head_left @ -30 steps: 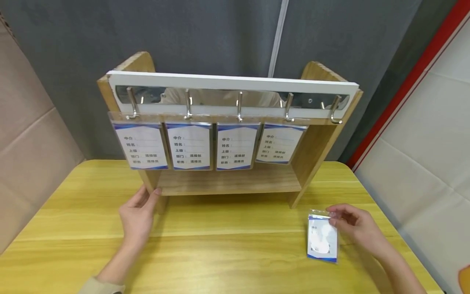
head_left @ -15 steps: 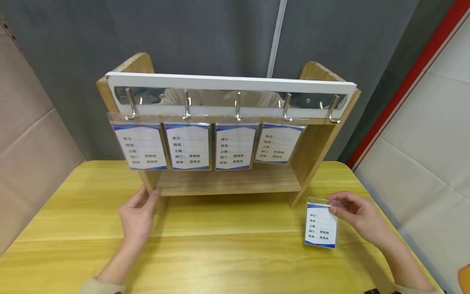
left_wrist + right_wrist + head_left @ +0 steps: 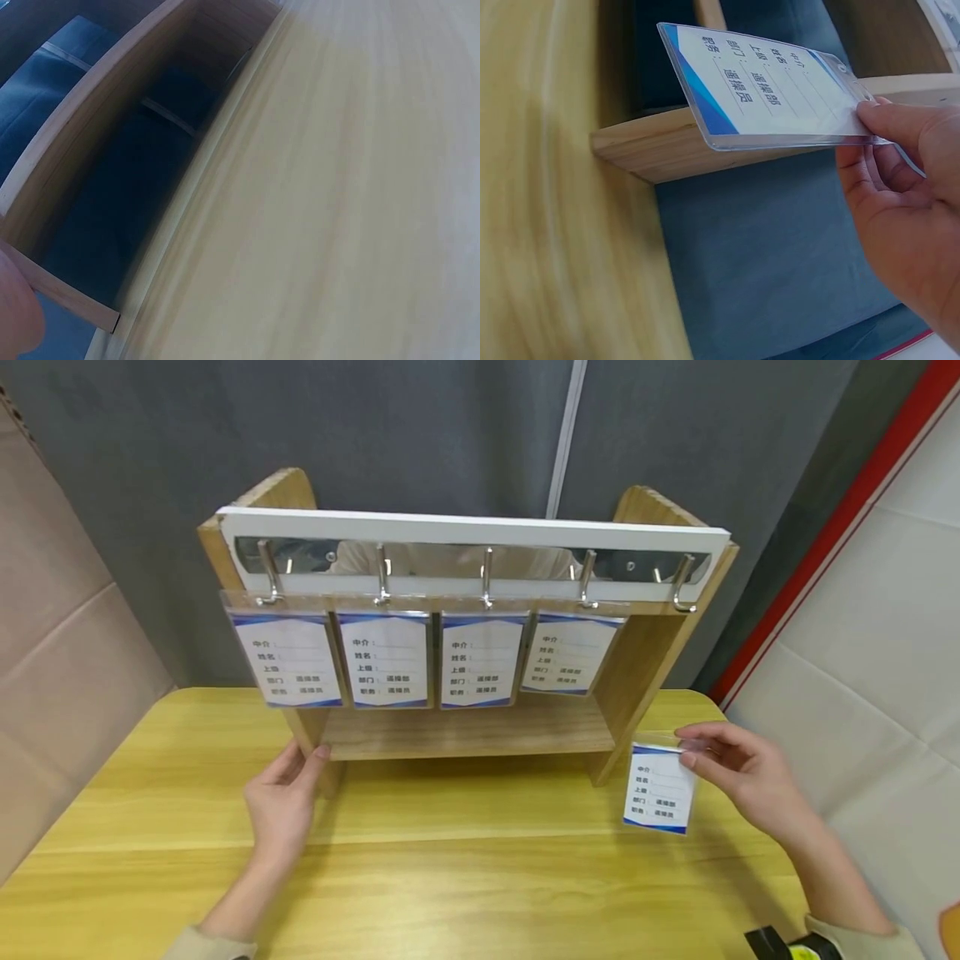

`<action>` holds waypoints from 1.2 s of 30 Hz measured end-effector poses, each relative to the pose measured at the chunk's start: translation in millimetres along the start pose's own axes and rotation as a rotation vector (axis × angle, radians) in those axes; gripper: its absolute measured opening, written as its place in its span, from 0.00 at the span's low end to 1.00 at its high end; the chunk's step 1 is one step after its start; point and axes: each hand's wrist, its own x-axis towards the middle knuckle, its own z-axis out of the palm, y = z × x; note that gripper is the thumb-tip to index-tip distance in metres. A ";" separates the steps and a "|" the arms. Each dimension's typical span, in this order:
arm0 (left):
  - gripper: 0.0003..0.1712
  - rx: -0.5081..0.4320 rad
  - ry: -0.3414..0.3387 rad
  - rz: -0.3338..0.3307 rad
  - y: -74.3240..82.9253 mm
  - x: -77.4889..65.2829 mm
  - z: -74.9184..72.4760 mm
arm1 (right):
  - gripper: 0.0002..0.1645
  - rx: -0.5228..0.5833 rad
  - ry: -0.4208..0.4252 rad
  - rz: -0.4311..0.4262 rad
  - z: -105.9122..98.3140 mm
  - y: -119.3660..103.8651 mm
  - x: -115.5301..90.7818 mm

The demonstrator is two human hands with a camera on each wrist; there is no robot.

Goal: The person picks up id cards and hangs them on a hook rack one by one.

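Observation:
My right hand (image 3: 750,777) pinches a clear-sleeved badge card (image 3: 660,789) by its top corner, thumb in front; the card hangs above the table, right of the rack. The right wrist view shows the badge card (image 3: 761,86) with printed lines and blue corners. My left hand (image 3: 281,802) grips the lower left side panel of the wooden rack (image 3: 472,743), thumb in front, other fingers partly hidden behind. Several similar badge cards (image 3: 386,660) hang in a row from the rack's metal hooks (image 3: 487,578). The rightmost hook (image 3: 682,585) bears no card.
The rack stands on a yellow wood-grain table (image 3: 450,877). A grey partition (image 3: 420,435) rises behind it. Pale padded panels (image 3: 885,635) flank the table, with a red strip (image 3: 832,527) at the right.
My right hand has lifted the badge card up from the table, away from me toward the rack's right side. The left hand keeps its place on the rack.

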 end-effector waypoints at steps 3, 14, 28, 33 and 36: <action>0.23 0.012 -0.004 -0.005 0.4 0.1 -0.1 | 0.17 0.001 0.028 -0.026 -1.2 -6.8 4.1; 0.23 0.008 0.000 0.001 0.3 -0.4 -0.5 | 0.19 0.009 0.078 -0.086 -2.9 -30.7 16.9; 0.24 0.026 -0.010 -0.011 1.0 1.3 -1.4 | 0.19 0.185 0.082 -0.263 -15.1 -46.7 36.0; 0.24 0.032 -0.015 -0.024 1.1 1.2 -2.2 | 0.18 0.257 0.099 -0.308 -16.0 -52.0 44.1; 0.24 0.029 -0.016 -0.026 1.2 1.2 -2.4 | 0.18 0.225 0.126 -0.313 -16.3 -57.2 47.5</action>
